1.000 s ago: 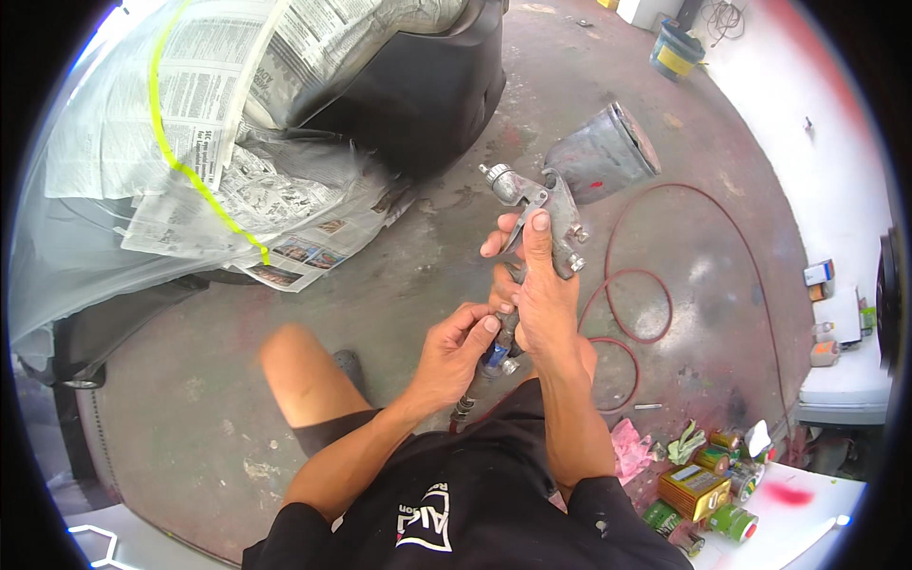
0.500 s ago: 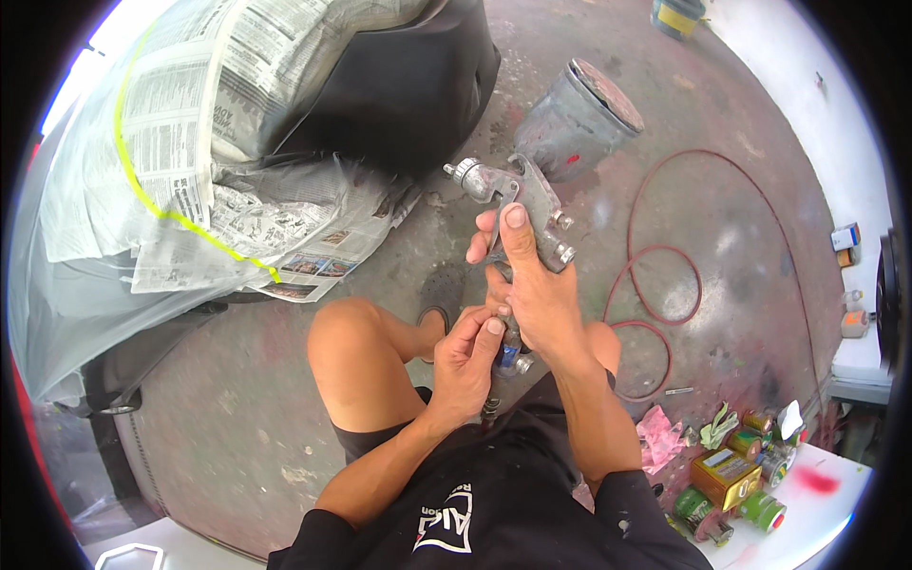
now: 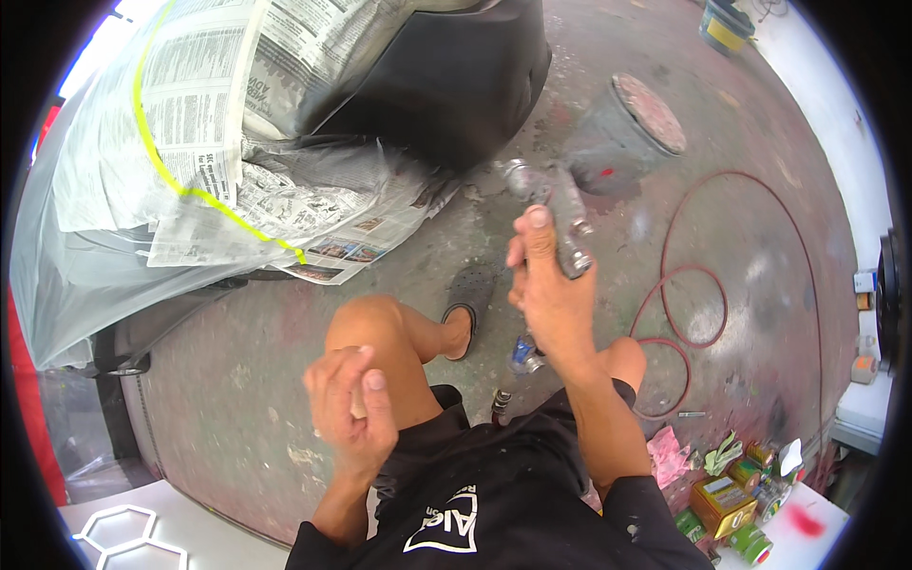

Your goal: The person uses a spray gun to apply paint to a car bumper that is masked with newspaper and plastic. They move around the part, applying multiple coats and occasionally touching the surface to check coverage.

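Note:
My right hand grips a grey metal spray gun by its handle, thumb on top; a grey cup with a red mark and paint-stained top is on the gun, tilted. A blue-banded fitting hangs below the handle, and a dark hose coupling sits lower, over my dark shorts. My left hand is away from the gun, over my left leg, its fingers loosely curled and apart, with nothing clearly visible in them.
A vehicle panel is partly covered with newspaper, yellow tape and plastic sheeting. A red hose loops on the floor. Cans, pink cloth and white boards lie at lower right. A bucket stands by the white wall.
My left hand has let go of the fitting under the gun and moved down and left, its fingers loosening. My right hand still grips the gun, which has shifted slightly.

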The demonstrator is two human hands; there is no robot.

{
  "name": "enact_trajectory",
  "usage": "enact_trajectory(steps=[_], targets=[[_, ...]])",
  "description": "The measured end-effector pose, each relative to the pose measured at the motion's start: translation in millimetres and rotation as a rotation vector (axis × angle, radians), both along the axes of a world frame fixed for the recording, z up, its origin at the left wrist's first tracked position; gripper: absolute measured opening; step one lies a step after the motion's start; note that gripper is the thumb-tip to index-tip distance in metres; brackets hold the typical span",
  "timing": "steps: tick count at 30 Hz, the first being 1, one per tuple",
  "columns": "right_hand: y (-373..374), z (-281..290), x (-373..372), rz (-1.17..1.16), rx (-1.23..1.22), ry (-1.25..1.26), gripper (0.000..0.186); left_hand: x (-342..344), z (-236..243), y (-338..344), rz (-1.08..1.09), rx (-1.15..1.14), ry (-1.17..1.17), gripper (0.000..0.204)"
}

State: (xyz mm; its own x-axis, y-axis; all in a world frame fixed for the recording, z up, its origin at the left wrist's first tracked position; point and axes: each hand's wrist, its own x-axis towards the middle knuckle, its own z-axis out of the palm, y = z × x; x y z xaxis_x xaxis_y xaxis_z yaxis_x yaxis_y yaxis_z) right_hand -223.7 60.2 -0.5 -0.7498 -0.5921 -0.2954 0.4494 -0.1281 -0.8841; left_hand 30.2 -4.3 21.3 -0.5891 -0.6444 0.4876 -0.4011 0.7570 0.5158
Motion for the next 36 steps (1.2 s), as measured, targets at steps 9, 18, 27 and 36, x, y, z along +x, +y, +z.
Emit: enact_trajectory(steps=[9, 18, 27, 36], targets=[[-14.2, 15.1, 34.1, 0.219, -0.195, 0.039, 0.048, 5.4, -19.2, -27.6, 0.222, 0.12, -0.283, 0.052], [0.1, -0.3, -32.9, 0.038, -0.002, 0.019, 0.053, -1.8, -23.9, -33.5, 0.209, 0.159, -0.252, 0.056], [3.0, -6.5, -77.1, -0.169, 0.062, 0.079, 0.056, -2.0, -25.6, -36.2, 0.227, 0.141, -0.261, 0.056], [-1.0, 30.5, -32.0, 0.107, 0.015, 0.061, 0.052, -5.0, -24.9, -33.4, 0.216, 0.099, -0.262, 0.054]])
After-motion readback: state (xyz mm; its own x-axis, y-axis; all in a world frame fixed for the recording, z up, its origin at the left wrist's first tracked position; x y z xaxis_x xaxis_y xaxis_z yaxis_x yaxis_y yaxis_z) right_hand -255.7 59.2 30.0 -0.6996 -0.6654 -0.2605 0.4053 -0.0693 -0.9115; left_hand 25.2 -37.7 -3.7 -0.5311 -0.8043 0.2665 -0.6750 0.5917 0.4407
